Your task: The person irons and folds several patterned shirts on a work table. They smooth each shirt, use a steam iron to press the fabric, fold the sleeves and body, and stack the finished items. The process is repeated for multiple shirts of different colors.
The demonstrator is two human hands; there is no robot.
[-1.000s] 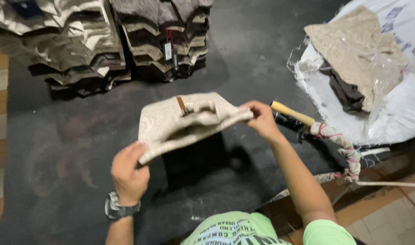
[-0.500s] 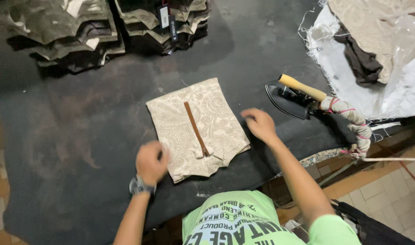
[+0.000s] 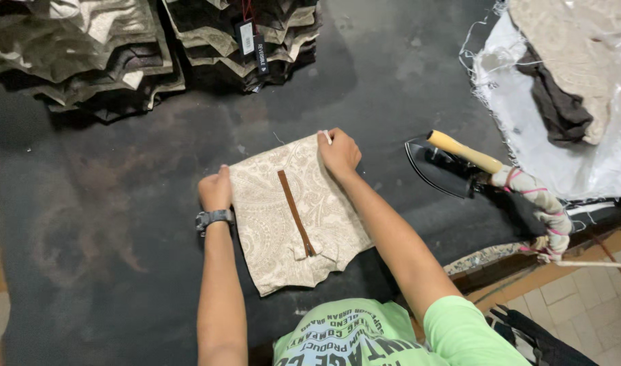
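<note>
A folded cream patterned garment (image 3: 293,213) with a brown strip down its middle lies flat on the dark table (image 3: 107,224). The left hand (image 3: 216,190) grips its far left corner, fingers curled shut on the cloth. The right hand (image 3: 339,153) pinches the far right corner. Right of those fingers rests an iron (image 3: 446,166) with a yellow handle. Beyond both hands sit stacks of folded garments (image 3: 154,47).

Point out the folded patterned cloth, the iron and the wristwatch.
folded patterned cloth (image 3: 269,224), head view, bare cloth left of the brown strip.
iron (image 3: 436,169), head view, dark metal body.
wristwatch (image 3: 212,218), head view, band on the left wrist.
</note>
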